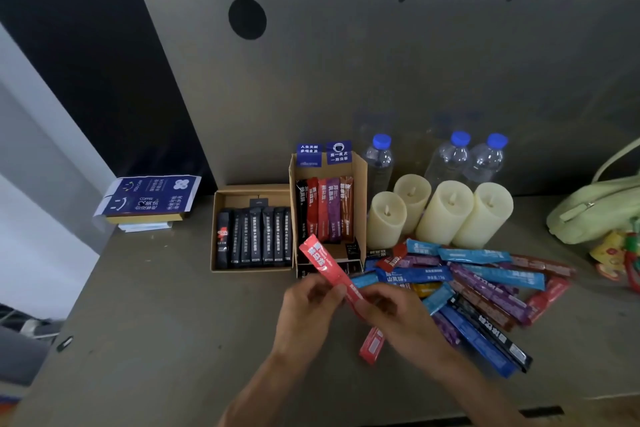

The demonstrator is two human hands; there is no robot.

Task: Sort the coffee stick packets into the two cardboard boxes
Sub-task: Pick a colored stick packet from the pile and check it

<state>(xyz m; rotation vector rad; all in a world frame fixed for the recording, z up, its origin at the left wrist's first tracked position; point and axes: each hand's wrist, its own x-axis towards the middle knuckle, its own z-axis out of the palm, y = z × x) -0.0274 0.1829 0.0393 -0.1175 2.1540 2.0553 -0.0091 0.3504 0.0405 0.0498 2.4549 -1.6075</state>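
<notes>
Packet [323,267], red | pinched by left hand [304,305], right hand [394,315] | leaflet [149,196]: "COFFEE"

1. We see a red packet [327,270] tilted, pinched by the left hand [308,305] and right hand [398,319].
2. The low cardboard box [215,236] holds a row of black packets [256,236].
3. The taller cardboard box [362,191], touching it, holds coloured packets [329,211].
4. Loose packets [485,284] (blue, purple, red) lie piled to the right.

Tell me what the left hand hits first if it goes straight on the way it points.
Probably the front wall of the taller cardboard box, just beyond the red packet the left hand holds; depth unclear.
</notes>
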